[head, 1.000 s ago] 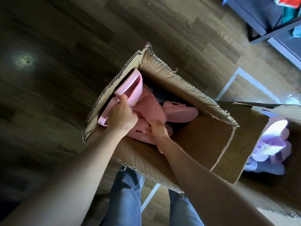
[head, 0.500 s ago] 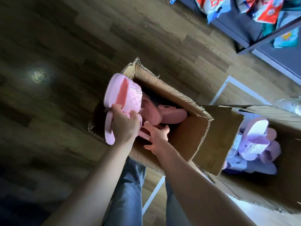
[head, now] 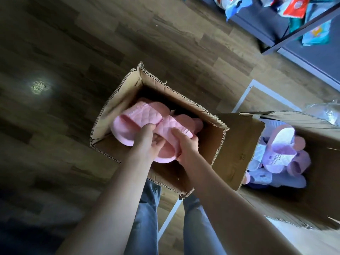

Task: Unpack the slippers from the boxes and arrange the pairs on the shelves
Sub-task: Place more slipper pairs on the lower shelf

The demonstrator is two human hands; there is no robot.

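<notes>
Pink quilted slipper pair (head: 139, 118) is held just above the open cardboard box (head: 230, 153), 2 slippers side by side. The left hand (head: 147, 144) grips the left slipper, the right hand (head: 186, 144) curls round the right one. Purple slippers (head: 281, 151) fill the second box (head: 327, 162) at right.

The person wears faded blue denim jeans (head: 145, 218), the cloth creased in soft folds down both legs. The left forearm (head: 110, 203) and right forearm (head: 220, 199) are bare, as are the left hand (head: 147, 144) and right hand (head: 185, 146).
</notes>
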